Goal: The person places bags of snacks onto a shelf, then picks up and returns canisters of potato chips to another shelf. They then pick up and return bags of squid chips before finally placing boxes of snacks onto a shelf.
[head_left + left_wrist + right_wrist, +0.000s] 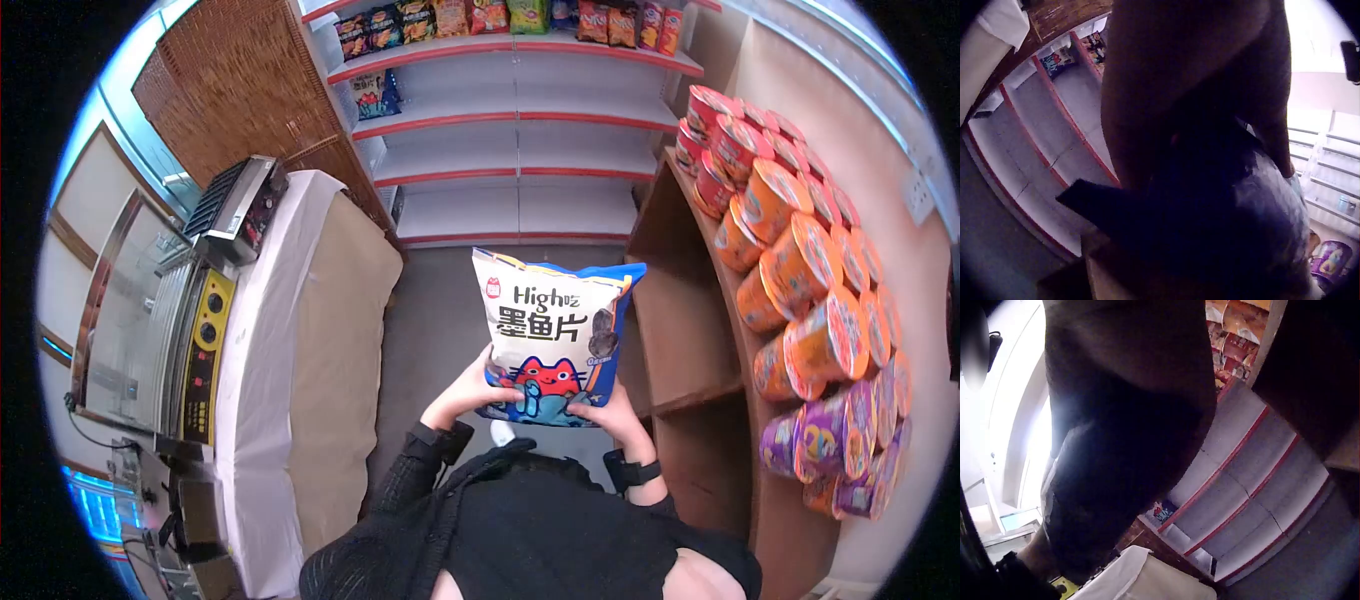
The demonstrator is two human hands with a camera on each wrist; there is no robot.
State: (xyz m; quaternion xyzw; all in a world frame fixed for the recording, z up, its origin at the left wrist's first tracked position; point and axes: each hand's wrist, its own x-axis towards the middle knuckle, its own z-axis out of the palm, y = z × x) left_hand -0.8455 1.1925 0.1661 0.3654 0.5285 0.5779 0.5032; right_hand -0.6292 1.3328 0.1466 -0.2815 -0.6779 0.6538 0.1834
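A white and blue snack bag (548,310) with a red cat picture and black lettering is held up in front of the person's body, its printed face toward the head camera. The left hand (462,394) grips its lower left side, and the right hand (614,410) its lower right, thumbs lying over the front. Most of the other fingers are hidden behind the bag. Both wrist views are dark: the left hand (1191,69) lies against the bag's shadowed side (1210,212), and the right hand (1135,350) likewise covers part of the bag (1110,481).
Ahead stands a white shelf unit (520,160) with red edges; snack bags (450,18) line its top, and a similar bag (374,94) sits one level below. Stacked cup noodles (800,265) top a brown shelf (690,330) at right. A covered table (320,380) bears cooking appliances (205,350) at left.
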